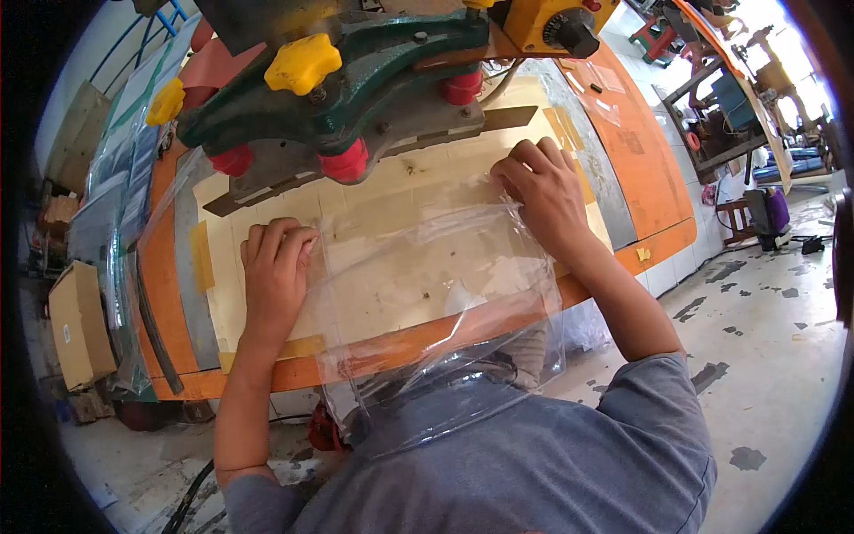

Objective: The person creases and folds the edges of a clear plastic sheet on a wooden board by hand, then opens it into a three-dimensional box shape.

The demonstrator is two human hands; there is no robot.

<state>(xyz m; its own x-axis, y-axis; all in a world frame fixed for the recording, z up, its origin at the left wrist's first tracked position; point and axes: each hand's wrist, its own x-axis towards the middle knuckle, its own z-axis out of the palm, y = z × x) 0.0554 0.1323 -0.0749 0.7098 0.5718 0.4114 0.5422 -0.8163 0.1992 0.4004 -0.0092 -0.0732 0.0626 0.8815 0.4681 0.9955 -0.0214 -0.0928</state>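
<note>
A clear plastic sheet (427, 276), perhaps a bag or pouch, spans the space between my two hands. Its near part hangs over the table's front edge against my shirt. My left hand (276, 267) pinches the sheet's left edge, fingers curled. At the far right corner my right hand (541, 191) grips the plastic between thumb and bent fingers. Beneath lies a pale yellow board (267, 209) with tape at its edges. Just beyond my hands is the long metal bar (494, 120) of a green press head (356, 89).
Yellow knobs (302, 64) and red cylinders (344, 162) are on the press. An orange box with a dial (547, 31) stands at the back right. Plastic sheets (129, 151) are piled on the left, above a cardboard box (80, 325). A workbench (721, 133) is at far right.
</note>
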